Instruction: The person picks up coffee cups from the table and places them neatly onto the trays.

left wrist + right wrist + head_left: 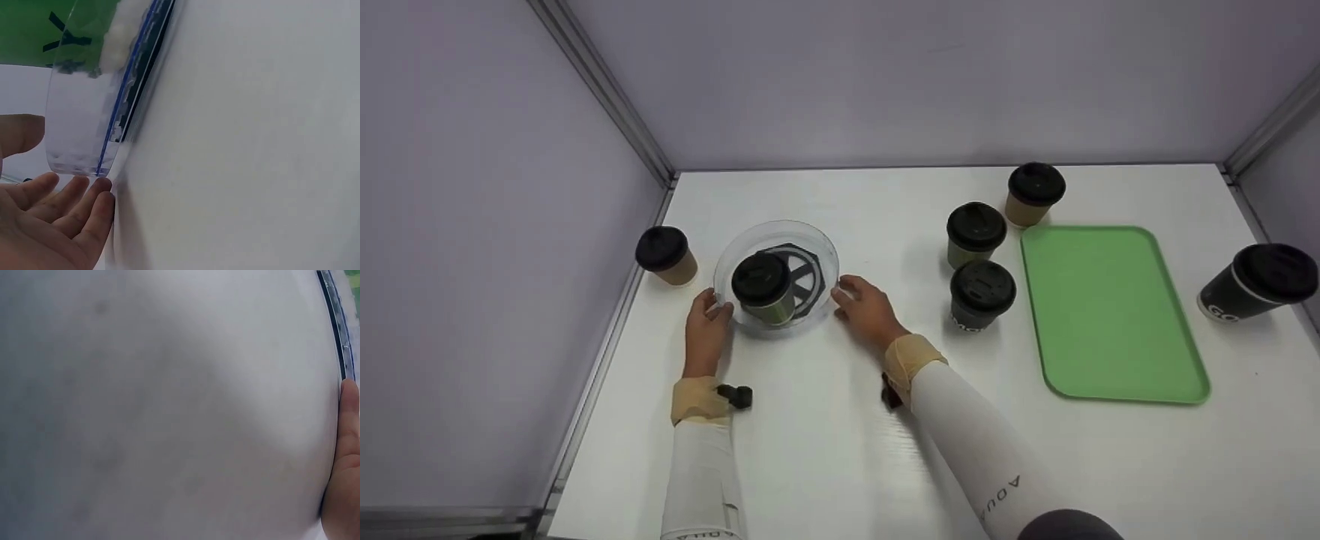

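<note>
A clear, round, rimmed dish (819, 238) with a dark spoked pattern under its middle lies on the left part of the white table. On it stands a green paper cup (772, 309) with a black lid. My left hand (707, 337) is at the dish's near left rim; in the left wrist view its relaxed fingers (79, 208) reach the edge of the clear wall, the thumb to one side. My right hand (870, 311) touches the right rim with its fingertips. Only part of that hand (344, 478) shows in the right wrist view, a finger extended along the dish's edge.
A brown cup (679, 270) with a black lid stands left of the dish. Right of centre are a brown cup (1026, 213), a green cup (964, 255) and a dark cup (971, 316). A green tray (1110, 315) lies beside them; a tall black cup (1234, 292) stands far right. Walls enclose the table.
</note>
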### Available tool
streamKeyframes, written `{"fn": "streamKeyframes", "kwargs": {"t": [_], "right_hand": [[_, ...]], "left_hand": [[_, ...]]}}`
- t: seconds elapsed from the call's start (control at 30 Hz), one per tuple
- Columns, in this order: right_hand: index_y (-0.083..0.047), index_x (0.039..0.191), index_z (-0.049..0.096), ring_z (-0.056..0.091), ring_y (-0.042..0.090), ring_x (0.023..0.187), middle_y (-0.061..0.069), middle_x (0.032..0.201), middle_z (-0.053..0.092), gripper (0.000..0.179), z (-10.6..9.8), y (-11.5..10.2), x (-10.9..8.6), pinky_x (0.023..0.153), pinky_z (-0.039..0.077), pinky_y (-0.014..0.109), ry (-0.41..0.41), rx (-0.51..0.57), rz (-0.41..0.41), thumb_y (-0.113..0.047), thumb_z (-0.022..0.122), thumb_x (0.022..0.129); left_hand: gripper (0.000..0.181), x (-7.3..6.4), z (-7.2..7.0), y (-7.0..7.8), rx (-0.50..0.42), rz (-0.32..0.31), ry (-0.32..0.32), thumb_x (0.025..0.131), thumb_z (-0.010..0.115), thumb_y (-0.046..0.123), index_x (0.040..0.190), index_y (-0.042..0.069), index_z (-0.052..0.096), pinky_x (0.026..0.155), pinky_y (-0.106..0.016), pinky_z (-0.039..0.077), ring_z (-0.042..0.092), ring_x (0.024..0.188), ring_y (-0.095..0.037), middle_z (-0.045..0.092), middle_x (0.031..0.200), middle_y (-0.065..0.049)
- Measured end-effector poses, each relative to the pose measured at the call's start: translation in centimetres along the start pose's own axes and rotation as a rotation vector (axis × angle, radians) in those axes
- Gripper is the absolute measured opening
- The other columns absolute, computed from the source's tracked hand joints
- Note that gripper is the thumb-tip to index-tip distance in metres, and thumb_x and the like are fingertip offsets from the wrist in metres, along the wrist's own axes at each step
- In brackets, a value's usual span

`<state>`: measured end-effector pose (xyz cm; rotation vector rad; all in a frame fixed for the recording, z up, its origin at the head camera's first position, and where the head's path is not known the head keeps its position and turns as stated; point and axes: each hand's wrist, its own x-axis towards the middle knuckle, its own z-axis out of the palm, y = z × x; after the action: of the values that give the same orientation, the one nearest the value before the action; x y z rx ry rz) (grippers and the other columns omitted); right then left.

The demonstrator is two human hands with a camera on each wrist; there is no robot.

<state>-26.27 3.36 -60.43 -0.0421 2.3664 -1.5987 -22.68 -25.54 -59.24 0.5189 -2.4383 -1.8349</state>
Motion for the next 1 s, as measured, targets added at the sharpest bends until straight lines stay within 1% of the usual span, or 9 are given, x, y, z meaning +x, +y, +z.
{"fn": "streamKeyframes", "kwargs": {"t": [0.1, 0.27, 0.37, 0.47, 0.53, 0.6, 0.73, 0.87, 1.0], "right_hand": [[-0.014, 0.141, 0.049, 0.066, 0.010, 0.087, 0.000, 0.136, 0.055, 0.051, 0.3, -0.1, 0.2, 0.106, 0.034, 0.037, 0.004, 0.015, -0.007, -0.042, 0.056, 0.099], [-0.011, 0.141, 0.049, 0.064, 0.009, 0.092, 0.002, 0.135, 0.056, 0.052, 0.8, -0.3, 0.3, 0.105, 0.035, 0.035, 0.004, 0.040, -0.008, -0.040, 0.057, 0.098], [-0.008, 0.143, 0.046, 0.065, 0.014, 0.093, 0.005, 0.132, 0.057, 0.055, 0.4, -0.6, 0.3, 0.096, 0.045, 0.035, -0.010, 0.121, 0.019, -0.040, 0.056, 0.099], [-0.006, 0.144, 0.043, 0.066, 0.020, 0.090, 0.008, 0.129, 0.057, 0.059, -0.8, -1.0, 0.8, 0.083, 0.052, 0.035, -0.021, 0.178, 0.059, -0.042, 0.054, 0.099], [-0.005, 0.144, 0.042, 0.066, 0.021, 0.089, 0.009, 0.128, 0.057, 0.060, -2.1, -1.3, 1.4, 0.078, 0.054, 0.034, -0.003, 0.150, 0.068, -0.044, 0.053, 0.099], [-0.005, 0.143, 0.044, 0.065, 0.021, 0.090, 0.010, 0.127, 0.057, 0.059, -3.4, -1.6, 2.3, 0.078, 0.053, 0.034, 0.040, 0.070, 0.063, -0.044, 0.052, 0.100], [-0.005, 0.138, 0.051, 0.062, 0.024, 0.101, 0.014, 0.125, 0.059, 0.051, -5.1, -1.7, 4.1, 0.088, 0.049, 0.039, 0.119, -0.092, 0.018, -0.040, 0.049, 0.101], [-0.004, 0.135, 0.055, 0.053, 0.027, 0.120, 0.013, 0.130, 0.059, 0.048, -4.7, -1.9, 5.3, 0.101, 0.041, 0.041, 0.080, -0.167, -0.018, -0.038, 0.046, 0.102], [-0.006, 0.129, 0.062, 0.053, 0.024, 0.121, 0.009, 0.128, 0.062, 0.046, -3.3, -2.3, 5.7, 0.101, 0.042, 0.039, 0.029, -0.184, -0.022, -0.039, 0.050, 0.101]], "left_hand": [[0.054, 0.1, -0.3, -0.2, 0.020, 0.029, 0.010, 0.099, 0.054, 0.016, 0.148, 0.003, 0.035, 0.103, -0.040, 0.039, 0.044, 0.129, -0.032, 0.040, 0.146, -0.020], [0.051, -0.1, -0.6, -0.8, -0.049, 0.040, 0.022, 0.101, 0.052, 0.015, 0.148, 0.003, 0.036, 0.105, -0.039, 0.037, 0.045, 0.128, -0.031, 0.044, 0.141, -0.021], [0.053, -0.4, -0.3, -1.2, -0.101, 0.024, 0.027, 0.101, 0.052, 0.018, 0.149, 0.003, 0.034, 0.106, -0.037, 0.035, 0.043, 0.130, -0.028, 0.044, 0.141, -0.019], [0.054, -0.4, 0.4, -1.3, -0.116, 0.019, 0.036, 0.101, 0.053, 0.021, 0.148, 0.003, 0.035, 0.107, -0.036, 0.034, 0.042, 0.131, -0.028, 0.043, 0.142, -0.018], [0.054, -0.3, 1.0, -1.3, -0.112, 0.024, 0.038, 0.101, 0.054, 0.022, 0.147, 0.003, 0.037, 0.107, -0.035, 0.035, 0.042, 0.131, -0.027, 0.043, 0.143, -0.017], [0.053, -0.2, 1.6, -1.1, -0.108, 0.031, 0.030, 0.100, 0.055, 0.023, 0.146, 0.001, 0.039, 0.106, -0.034, 0.036, 0.043, 0.130, -0.028, 0.044, 0.143, -0.017], [0.053, -0.2, 2.2, -0.9, -0.107, 0.037, 0.006, 0.101, 0.053, 0.024, 0.147, 0.001, 0.038, 0.105, -0.033, 0.037, 0.043, 0.130, -0.027, 0.044, 0.143, -0.017], [0.052, -0.3, 1.5, -1.1, -0.111, 0.020, 0.023, 0.102, 0.052, 0.024, 0.147, 0.002, 0.038, 0.105, -0.034, 0.037, 0.043, 0.130, -0.025, 0.045, 0.142, -0.015], [0.052, -0.4, 0.4, -1.4, -0.149, 0.002, 0.033, 0.102, 0.052, 0.022, 0.148, 0.003, 0.037, 0.105, -0.032, 0.038, 0.041, 0.131, -0.023, 0.043, 0.144, -0.015]]}}
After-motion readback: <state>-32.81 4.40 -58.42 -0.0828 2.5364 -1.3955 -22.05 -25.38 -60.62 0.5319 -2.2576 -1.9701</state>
